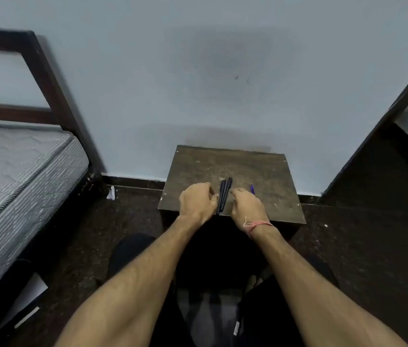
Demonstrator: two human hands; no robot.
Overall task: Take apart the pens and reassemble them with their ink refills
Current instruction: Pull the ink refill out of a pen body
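Two black pens (224, 195) lie side by side on a small dark wooden table (268, 176), pointing away from me. My left hand (196, 202) rests just left of them with curled fingers touching the nearer pen's side. My right hand (246, 206) sits just right of the pens, fingers curled, a red thread on its wrist. A blue pen (252, 189) lies behind my right hand, partly hidden by it. Whether either hand holds anything is hidden by the curled fingers.
A bed with a grey mattress (22, 171) and dark wooden frame stands at the left. A dark cabinet (385, 159) stands at the right. The pale wall rises right behind the table. My knees are below the table's front edge.
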